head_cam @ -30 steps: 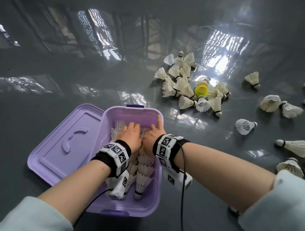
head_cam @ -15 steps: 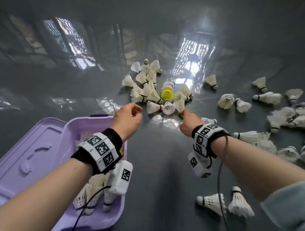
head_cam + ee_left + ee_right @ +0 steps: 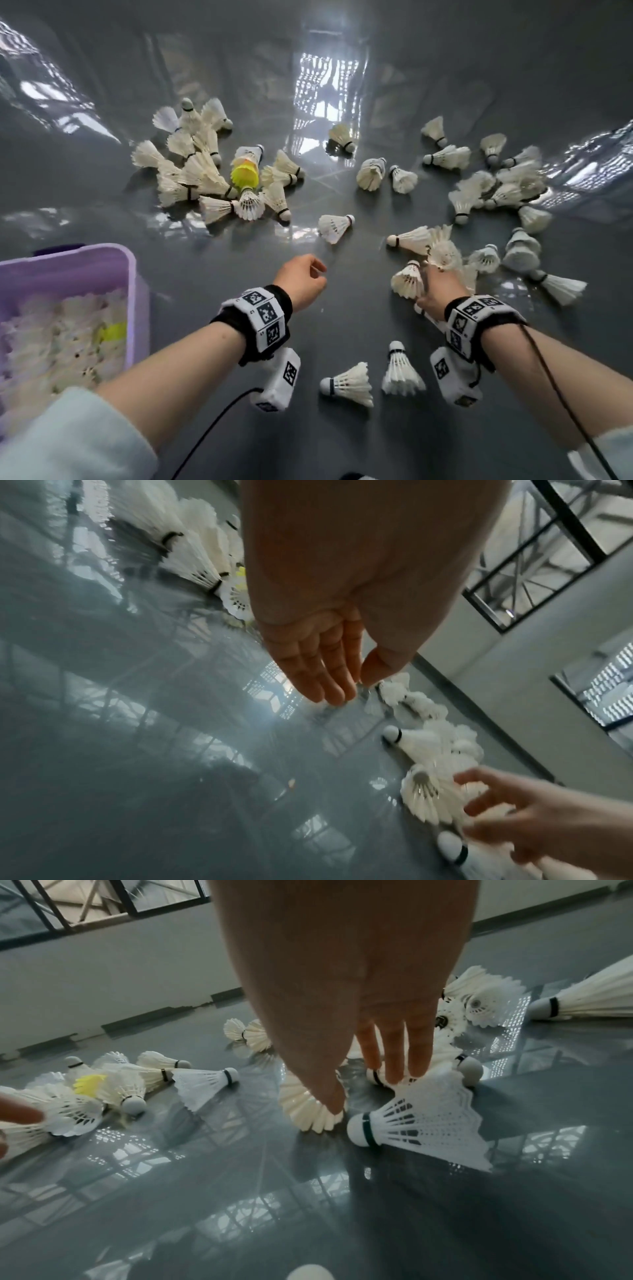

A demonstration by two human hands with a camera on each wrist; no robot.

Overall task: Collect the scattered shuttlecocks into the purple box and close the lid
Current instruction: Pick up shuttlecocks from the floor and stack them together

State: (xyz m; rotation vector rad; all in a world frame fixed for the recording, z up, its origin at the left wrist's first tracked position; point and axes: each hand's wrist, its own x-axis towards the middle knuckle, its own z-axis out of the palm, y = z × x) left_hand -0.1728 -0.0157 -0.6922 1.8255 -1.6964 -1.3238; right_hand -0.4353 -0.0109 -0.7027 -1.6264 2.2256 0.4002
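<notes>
White-feathered shuttlecocks under right hand, fingers spread among them, none gripped.
Lone shuttlecock just ahead of loosely open, empty left hand; cork points right. Purple box well left.

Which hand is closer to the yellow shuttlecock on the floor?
Left. The left hand hovers over bare floor just this side of the yellow shuttlecock and its pile. The right hand is farther off to the right, its fingers among other white shuttlecocks.
</notes>
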